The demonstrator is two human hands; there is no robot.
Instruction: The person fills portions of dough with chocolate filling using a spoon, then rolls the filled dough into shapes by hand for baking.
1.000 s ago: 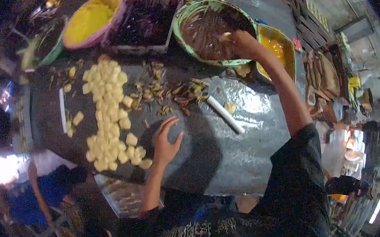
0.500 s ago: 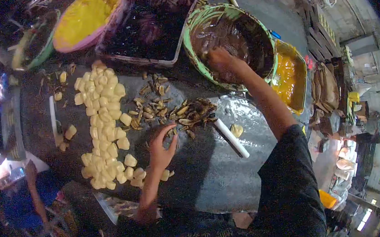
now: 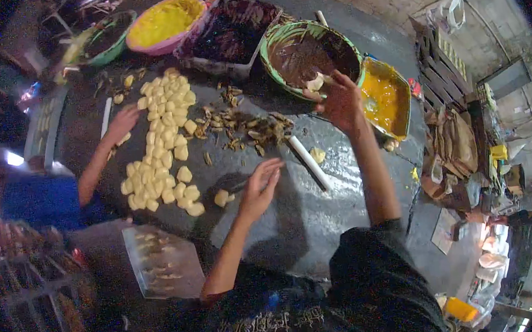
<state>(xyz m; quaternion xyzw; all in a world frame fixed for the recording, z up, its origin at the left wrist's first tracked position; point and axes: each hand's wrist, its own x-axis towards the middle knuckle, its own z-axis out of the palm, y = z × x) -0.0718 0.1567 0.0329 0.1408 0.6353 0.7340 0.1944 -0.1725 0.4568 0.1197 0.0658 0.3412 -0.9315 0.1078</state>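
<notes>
My right hand point(image 3: 341, 100) is at the near rim of a green bowl point(image 3: 275, 78) of brown paste point(image 3: 300, 57). Between its thumb and fingers is a small pale piece point(image 3: 316, 84) that looks like dough. My left hand point(image 3: 262, 189) hangs over the dark table with its fingers stretched out, holding nothing. A heap of brownish-yellow slices point(image 3: 256, 130) lies beyond it, beside a white rod point(image 3: 309, 162). To the left runs a long pile of pale dough pieces point(image 3: 159, 138), and one loose dough piece point(image 3: 222, 198) is close to my left hand.
A yellow-filled tray point(image 3: 388, 100) stands right of the bowl. Behind are a dark-filled tray point(image 3: 228, 38), a pink bowl point(image 3: 166, 25) and another green bowl point(image 3: 106, 37). At the left, another person's hand point(image 3: 124, 122) reaches beside the dough. A tray point(image 3: 163, 259) sits near front.
My right hand has come out of the brown paste to the bowl's near rim, with the pale piece. My left hand has moved off the slices. Another person's hand has reached in; the view has shifted.
</notes>
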